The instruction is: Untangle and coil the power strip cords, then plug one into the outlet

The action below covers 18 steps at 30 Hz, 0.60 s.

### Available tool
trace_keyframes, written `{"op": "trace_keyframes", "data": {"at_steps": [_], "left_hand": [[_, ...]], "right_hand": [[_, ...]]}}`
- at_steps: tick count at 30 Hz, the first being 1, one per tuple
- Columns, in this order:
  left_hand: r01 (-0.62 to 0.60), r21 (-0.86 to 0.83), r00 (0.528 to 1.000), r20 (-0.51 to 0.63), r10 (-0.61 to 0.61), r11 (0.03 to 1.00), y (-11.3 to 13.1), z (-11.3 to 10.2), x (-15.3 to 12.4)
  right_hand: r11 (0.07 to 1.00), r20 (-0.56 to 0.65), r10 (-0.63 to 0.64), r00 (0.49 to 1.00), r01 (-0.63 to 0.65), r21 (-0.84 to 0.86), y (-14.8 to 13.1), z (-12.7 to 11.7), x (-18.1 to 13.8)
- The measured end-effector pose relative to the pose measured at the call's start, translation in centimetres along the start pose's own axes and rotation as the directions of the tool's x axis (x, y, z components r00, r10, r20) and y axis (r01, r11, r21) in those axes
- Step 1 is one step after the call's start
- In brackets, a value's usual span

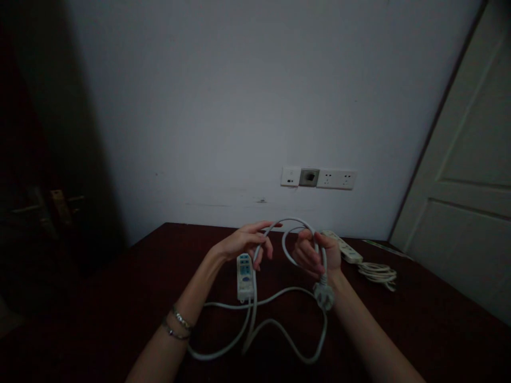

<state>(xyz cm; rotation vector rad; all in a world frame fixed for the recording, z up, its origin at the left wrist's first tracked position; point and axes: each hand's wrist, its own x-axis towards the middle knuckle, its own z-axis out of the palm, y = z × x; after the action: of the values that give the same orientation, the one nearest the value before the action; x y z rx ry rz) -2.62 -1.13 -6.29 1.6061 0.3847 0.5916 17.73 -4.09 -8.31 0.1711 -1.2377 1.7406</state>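
A white power cord (293, 219) is raised in loops between my two hands, above a dark red table. My right hand (311, 252) is closed around the coiled part, its plug (323, 296) hanging just below the fist near my wrist. My left hand (251, 242) has the cord running through its loosely curled fingers, with the index finger stretched toward the loop. Behind and below the left hand lies a white power strip (245, 279) with blue sockets, partly covered by the cord. More of the cord lies in loose curves on the table in front of it.
A second power strip (346, 249) lies beyond my right hand, with its bundled cord (378, 274) beside it. Wall sockets (335, 179) sit above the back edge of the table (175, 255). A pale panelled door (467, 202) stands at right.
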Motion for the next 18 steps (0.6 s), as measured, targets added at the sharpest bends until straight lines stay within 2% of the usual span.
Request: {"op": "trace_keyframes", "data": {"at_steps": [3, 8, 10, 13, 16, 18], "left_hand": [[0.032, -0.026, 0.997, 0.069, -0.030, 0.999, -0.4, 1.1, 0.7], [0.169, 0.066, 0.976, 0.128, -0.177, 0.983, -1.0, 2.5, 1.4], [0.162, 0.061, 0.982, 0.084, -0.167, 0.985, -1.0, 2.7, 1.6], [0.066, -0.049, 0.997, -0.025, -0.067, 0.997, -1.2, 2.9, 2.0], [0.018, -0.149, 0.995, -0.094, -0.032, 0.989, -1.7, 3.2, 2.6], [-0.008, -0.150, 0.986, -0.164, -0.017, 0.989, -2.1, 3.3, 3.1]], "right_hand": [[1.000, -0.054, -0.010, 0.998, 0.010, 0.007, -0.3, 0.0, 0.1], [1.000, -0.117, 0.024, 0.993, -0.022, 0.020, -0.3, -0.2, 0.4], [0.999, -0.141, 0.031, 0.989, -0.027, 0.032, -0.1, -0.2, 0.5], [0.998, -0.170, 0.039, 0.985, -0.029, 0.061, 0.1, -0.1, 0.6], [0.996, -0.190, 0.033, 0.981, -0.017, 0.086, 0.3, 0.1, 0.7], [0.995, -0.189, 0.036, 0.981, -0.018, 0.095, 0.4, 0.2, 0.8]]}}
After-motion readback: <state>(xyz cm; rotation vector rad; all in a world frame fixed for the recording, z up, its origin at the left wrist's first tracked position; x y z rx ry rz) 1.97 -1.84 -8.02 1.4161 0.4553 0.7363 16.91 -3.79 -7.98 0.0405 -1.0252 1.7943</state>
